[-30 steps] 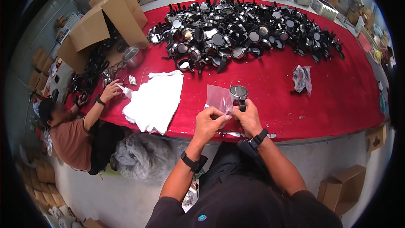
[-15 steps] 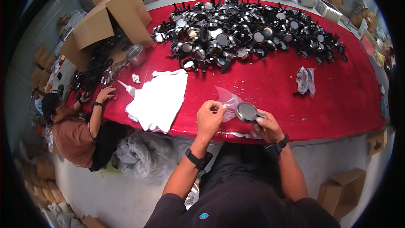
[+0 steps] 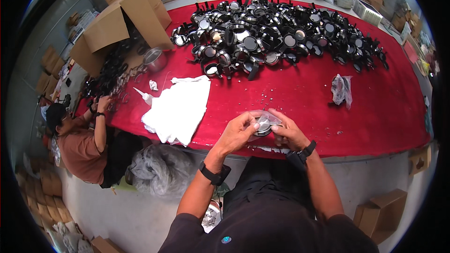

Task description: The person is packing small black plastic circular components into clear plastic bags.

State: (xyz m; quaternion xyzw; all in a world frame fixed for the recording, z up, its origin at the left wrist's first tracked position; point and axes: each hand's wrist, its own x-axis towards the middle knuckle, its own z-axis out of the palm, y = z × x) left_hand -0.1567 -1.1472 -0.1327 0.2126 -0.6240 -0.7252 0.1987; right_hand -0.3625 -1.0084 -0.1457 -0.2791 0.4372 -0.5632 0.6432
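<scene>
Over the near edge of the red table, my two hands meet around a round metal-rimmed piece (image 3: 262,132) wrapped in a clear plastic bag (image 3: 268,120). My left hand (image 3: 238,133) pinches the bag at the piece's left side, thumb on top. At the other side my right hand (image 3: 291,133) grips the piece through or beside the film; its fingers hide any handle there. The bag covers at least the far part of the disc. Similar round pieces with black handles form a big pile (image 3: 262,37) beyond my hands.
White cloth (image 3: 180,107) and a squeeze bottle (image 3: 146,97) lie to the left, near a metal cup (image 3: 153,59) and open carton (image 3: 108,33). A co-worker (image 3: 82,147) sits at the left edge. A bagged piece (image 3: 341,90) rests on the red cloth (image 3: 375,117) at right.
My hands have come together. The round piece, held apart in my right hand before, is now at the bag, with film over it. The co-worker's hands have moved closer together.
</scene>
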